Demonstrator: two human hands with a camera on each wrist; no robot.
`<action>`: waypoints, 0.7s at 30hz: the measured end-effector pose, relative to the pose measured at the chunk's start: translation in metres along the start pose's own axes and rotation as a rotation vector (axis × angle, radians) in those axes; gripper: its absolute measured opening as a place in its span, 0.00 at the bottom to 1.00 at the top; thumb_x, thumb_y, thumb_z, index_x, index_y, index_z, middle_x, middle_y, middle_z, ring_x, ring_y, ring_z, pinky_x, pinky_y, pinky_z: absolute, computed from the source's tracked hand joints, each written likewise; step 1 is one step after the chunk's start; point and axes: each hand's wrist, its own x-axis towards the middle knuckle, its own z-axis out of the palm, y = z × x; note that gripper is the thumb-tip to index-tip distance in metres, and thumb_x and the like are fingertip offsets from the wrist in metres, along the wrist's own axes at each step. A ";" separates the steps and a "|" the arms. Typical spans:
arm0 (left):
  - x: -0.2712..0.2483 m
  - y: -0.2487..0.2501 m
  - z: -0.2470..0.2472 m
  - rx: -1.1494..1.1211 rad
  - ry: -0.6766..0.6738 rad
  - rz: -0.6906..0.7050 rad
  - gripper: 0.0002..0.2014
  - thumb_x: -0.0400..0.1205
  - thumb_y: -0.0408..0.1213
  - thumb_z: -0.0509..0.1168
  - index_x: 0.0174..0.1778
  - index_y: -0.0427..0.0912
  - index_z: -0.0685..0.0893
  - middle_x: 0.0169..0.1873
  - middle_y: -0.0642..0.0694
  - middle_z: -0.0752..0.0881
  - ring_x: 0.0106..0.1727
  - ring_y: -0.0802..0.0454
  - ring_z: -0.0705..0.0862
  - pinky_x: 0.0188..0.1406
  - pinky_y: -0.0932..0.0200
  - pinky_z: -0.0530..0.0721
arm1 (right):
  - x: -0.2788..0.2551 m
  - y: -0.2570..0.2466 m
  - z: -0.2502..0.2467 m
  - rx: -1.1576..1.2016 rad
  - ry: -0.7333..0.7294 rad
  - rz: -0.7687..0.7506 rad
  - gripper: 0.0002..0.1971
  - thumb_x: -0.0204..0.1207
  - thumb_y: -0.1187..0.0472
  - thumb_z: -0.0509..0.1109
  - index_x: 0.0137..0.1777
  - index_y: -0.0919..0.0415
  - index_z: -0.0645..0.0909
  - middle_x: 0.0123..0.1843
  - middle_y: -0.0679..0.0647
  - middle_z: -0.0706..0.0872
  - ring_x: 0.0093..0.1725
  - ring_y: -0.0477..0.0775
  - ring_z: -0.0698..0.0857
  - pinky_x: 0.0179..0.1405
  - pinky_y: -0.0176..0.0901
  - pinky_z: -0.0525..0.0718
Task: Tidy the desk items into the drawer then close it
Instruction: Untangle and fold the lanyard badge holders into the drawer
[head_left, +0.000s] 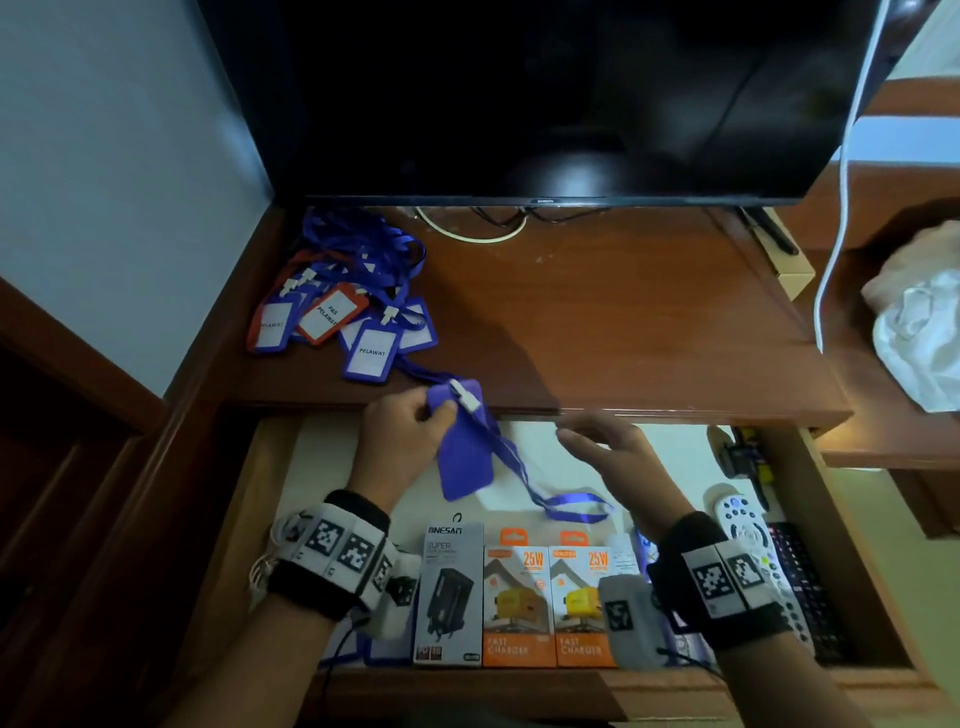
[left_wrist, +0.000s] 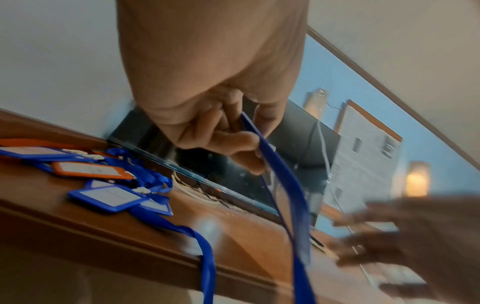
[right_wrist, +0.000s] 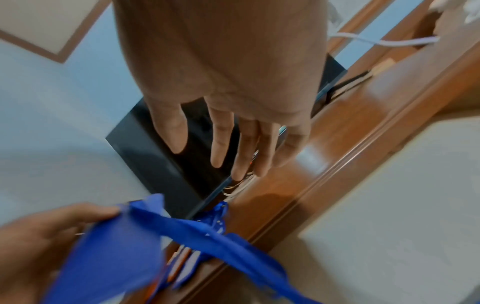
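Wooden tabletop (head_left: 597, 312) under a dark TV (head_left: 545, 104), drawer (head_left: 852, 582) pulled open.
Left hand (head_left: 402, 434) grips one blue badge (head_left: 465, 447) over the drawer; right hand (head_left: 618, 457) spread, holding nothing. Three charger boxes (head_left: 519, 603) inside; badge pile (head_left: 343, 306) on the tabletop.

A pale wall (head_left: 119, 171) meets the left edge of a dark reddish-brown wooden tabletop (head_left: 597, 312). A black television (head_left: 545, 98) stands along the tabletop's far edge, screen dark, with cables (head_left: 478, 228) looped beneath it. A white cable (head_left: 841, 208) hangs down at the right, beside a wooden shelf (head_left: 893, 291) holding crumpled pale cloth (head_left: 919, 322). The light is dim.
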 end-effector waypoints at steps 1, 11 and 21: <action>-0.006 0.003 0.007 0.057 -0.048 0.023 0.17 0.75 0.51 0.64 0.41 0.39 0.88 0.31 0.42 0.88 0.37 0.41 0.87 0.37 0.41 0.87 | -0.003 -0.007 0.008 0.023 -0.046 -0.001 0.06 0.80 0.60 0.69 0.50 0.61 0.86 0.48 0.55 0.90 0.48 0.45 0.86 0.44 0.31 0.80; -0.032 0.013 0.034 0.401 -0.096 0.132 0.13 0.79 0.50 0.66 0.39 0.44 0.87 0.28 0.47 0.85 0.34 0.45 0.82 0.32 0.51 0.81 | -0.007 -0.009 0.046 0.048 -0.256 0.136 0.17 0.80 0.50 0.68 0.56 0.65 0.80 0.57 0.64 0.85 0.51 0.55 0.84 0.47 0.43 0.78; -0.045 0.016 0.048 0.429 -0.114 0.373 0.16 0.76 0.54 0.61 0.40 0.49 0.90 0.28 0.50 0.83 0.30 0.51 0.77 0.28 0.58 0.73 | -0.007 -0.007 0.041 0.460 -0.063 0.305 0.18 0.78 0.50 0.70 0.45 0.68 0.80 0.35 0.60 0.82 0.34 0.57 0.80 0.36 0.46 0.77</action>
